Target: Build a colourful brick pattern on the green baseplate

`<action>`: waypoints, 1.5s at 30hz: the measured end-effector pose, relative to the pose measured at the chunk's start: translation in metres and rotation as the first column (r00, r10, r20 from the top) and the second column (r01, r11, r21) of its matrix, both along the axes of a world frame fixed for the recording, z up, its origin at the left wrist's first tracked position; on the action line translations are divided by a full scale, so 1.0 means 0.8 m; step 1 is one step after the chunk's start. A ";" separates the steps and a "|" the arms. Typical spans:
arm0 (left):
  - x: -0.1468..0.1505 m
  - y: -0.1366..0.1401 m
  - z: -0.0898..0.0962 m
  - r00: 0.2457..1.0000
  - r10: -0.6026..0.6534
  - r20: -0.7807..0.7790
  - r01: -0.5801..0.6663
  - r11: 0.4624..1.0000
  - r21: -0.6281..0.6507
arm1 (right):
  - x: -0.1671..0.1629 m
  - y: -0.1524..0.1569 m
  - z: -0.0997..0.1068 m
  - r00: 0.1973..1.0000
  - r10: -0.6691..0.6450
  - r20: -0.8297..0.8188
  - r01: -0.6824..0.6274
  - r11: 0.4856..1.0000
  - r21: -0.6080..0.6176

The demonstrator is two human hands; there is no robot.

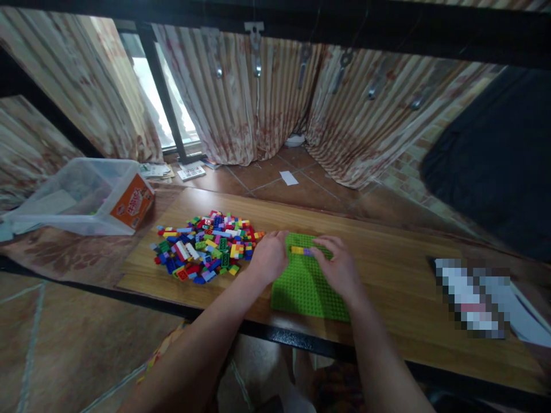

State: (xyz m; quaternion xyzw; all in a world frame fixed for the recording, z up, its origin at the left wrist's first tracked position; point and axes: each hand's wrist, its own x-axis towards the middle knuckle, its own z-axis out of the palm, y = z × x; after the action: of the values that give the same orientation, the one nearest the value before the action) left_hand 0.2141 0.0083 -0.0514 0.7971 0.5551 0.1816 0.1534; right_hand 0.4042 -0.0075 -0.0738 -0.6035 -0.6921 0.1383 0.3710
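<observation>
A green studded baseplate [307,292] lies on the wooden board. Near its far edge a yellow toy brick [297,250] and a purple toy brick [307,252] sit end to end in a short row. My right hand [338,265] reaches over the plate's right side, thumb and forefinger closing on the purple brick's right end. At the plate's left edge is my left hand [270,256], its fingers curled; what they hold, if anything, is hidden. Just left of that hand spreads a heap of mixed coloured toy bricks [200,246].
A clear plastic tub [86,221] with an orange label stands at the left. Papers [523,312] and a blurred-out item [469,298] lie on the right of the wooden board [400,287]. Beyond are tiled floor and striped curtains [241,109]; a dark bulky shape [495,160] stands at right.
</observation>
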 end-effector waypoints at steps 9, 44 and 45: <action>0.022 -0.019 0.001 0.983 -0.156 -0.092 0.159 0.987 0.025 | -0.011 0.007 -0.023 0.972 0.123 0.199 -0.111 0.991 -0.070; -0.146 0.005 0.061 0.841 0.428 -0.332 -0.497 0.853 -0.159 | -0.024 0.002 -0.001 0.991 0.015 0.136 -0.019 0.999 0.029; -0.144 0.003 0.061 0.836 0.428 -0.344 -0.503 0.848 -0.167 | -0.025 0.001 0.000 0.991 0.018 0.133 -0.021 0.999 0.025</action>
State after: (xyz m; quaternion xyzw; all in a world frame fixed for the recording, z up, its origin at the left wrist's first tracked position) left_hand 0.0988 0.0109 -0.0027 0.6286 0.7682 0.0214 0.1194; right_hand 0.3843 -0.0069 -0.0736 -0.5996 -0.7229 0.0923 0.3307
